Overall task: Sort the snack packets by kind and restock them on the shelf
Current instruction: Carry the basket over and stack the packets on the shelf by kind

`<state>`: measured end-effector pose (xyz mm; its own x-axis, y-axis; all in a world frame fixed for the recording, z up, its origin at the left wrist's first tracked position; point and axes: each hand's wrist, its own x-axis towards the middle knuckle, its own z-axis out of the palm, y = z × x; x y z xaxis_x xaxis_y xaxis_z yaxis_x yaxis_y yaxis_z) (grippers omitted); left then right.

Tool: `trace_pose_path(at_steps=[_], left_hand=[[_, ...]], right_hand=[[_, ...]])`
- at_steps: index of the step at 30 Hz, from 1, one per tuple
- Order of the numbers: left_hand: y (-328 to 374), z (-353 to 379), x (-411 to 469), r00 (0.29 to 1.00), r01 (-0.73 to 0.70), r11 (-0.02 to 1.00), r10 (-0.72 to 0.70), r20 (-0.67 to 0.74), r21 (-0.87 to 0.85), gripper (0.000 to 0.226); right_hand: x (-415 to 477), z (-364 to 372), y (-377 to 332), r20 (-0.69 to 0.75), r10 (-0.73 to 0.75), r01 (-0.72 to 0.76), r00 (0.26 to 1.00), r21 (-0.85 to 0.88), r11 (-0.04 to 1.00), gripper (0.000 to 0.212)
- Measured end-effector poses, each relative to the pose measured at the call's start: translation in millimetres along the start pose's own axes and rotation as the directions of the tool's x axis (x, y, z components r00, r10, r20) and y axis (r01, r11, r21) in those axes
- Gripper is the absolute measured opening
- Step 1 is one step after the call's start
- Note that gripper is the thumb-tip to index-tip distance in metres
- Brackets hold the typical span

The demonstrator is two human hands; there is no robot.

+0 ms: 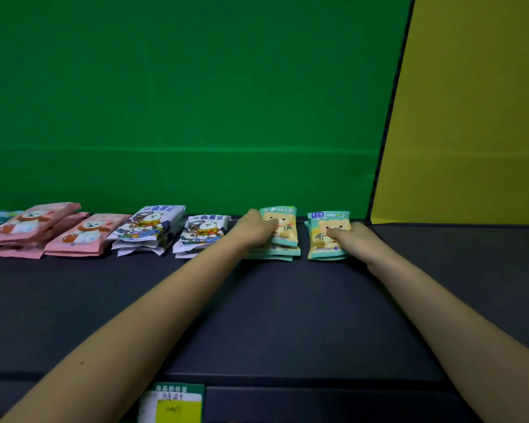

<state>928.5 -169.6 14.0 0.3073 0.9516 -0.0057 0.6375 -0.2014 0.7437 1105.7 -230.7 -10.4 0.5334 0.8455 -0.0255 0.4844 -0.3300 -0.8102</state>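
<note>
Packet stacks [287, 232] [321, 242] sit under left hand [255, 230] and right hand [356, 239], seemingly gripped.

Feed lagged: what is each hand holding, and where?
Left hand: left teal bear packet, left edge. Right hand: right teal bear packet, right edge.

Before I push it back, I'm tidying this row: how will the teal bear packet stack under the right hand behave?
Probably light and floppy: the teal bear packet stack is thin film pouches. Likely slippery, so layers may shear; the left teal stack already sits skewed. Lying flat, it is unlikely to roll on the dark shelf.
</note>
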Motion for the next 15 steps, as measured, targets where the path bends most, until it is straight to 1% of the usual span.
trace_pose_path(at_steps=[2, 3, 4, 6, 8, 11, 13, 15], left_hand=[[2.4, -1.0, -4.0, 0.997, -0.064, 0.987, 0.07, -0.038, 0.15, 0.05], [3.0, -3.0, -5.0, 0.991, -0.103, 0.974, 0.117, -0.059, 0.202, 0.048], [3.8, -6.7, -6.2, 0.981, -0.15, 0.958, 0.175, -0.083, 0.246, 0.046], [3.0, -20.8, -11.6, 0.941, -0.254, 0.912, 0.31, -0.137, 0.324, 0.038], [-4.7, -43.5, -18.9, 0.888, -0.302, 0.851, 0.415, -0.199, 0.43, 0.029], [-31.7, -85.1, -42.0, 0.828, -0.255, 0.776, 0.483, -0.284, 0.577, 0.026], [-60.2, -113.5, -60.3, 0.793, -0.209, 0.73, 0.516, -0.325, 0.651, 0.026], [-96.4, -143.7, -78.8, 0.774, -0.147, 0.714, 0.514, -0.369, 0.684, 0.024]], right_hand=[[-4.3, -0.3, -0.7, -0.063, -0.011, -0.006, 0.998, -0.271, 0.962, 0.059], [-7.7, -1.6, -2.8, -0.099, -0.041, 0.004, 0.994, -0.348, 0.938, 0.063], [-10.6, -3.5, -5.9, -0.131, -0.094, 0.038, 0.987, -0.376, 0.926, 0.063], [-20.1, -8.4, -17.6, -0.173, -0.252, 0.178, 0.952, -0.354, 0.918, 0.057], [-32.8, -9.5, -34.0, -0.158, -0.406, 0.334, 0.9, -0.347, 0.876, 0.044], [-58.8, 1.7, -63.8, -0.082, -0.549, 0.477, 0.832, -0.398, 0.783, 0.029], [-80.9, 16.9, -84.6, -0.029, -0.599, 0.542, 0.8, -0.392, 0.743, 0.02], [-103.7, 38.2, -103.1, 0.032, -0.626, 0.588, 0.779, -0.385, 0.711, 0.015]])
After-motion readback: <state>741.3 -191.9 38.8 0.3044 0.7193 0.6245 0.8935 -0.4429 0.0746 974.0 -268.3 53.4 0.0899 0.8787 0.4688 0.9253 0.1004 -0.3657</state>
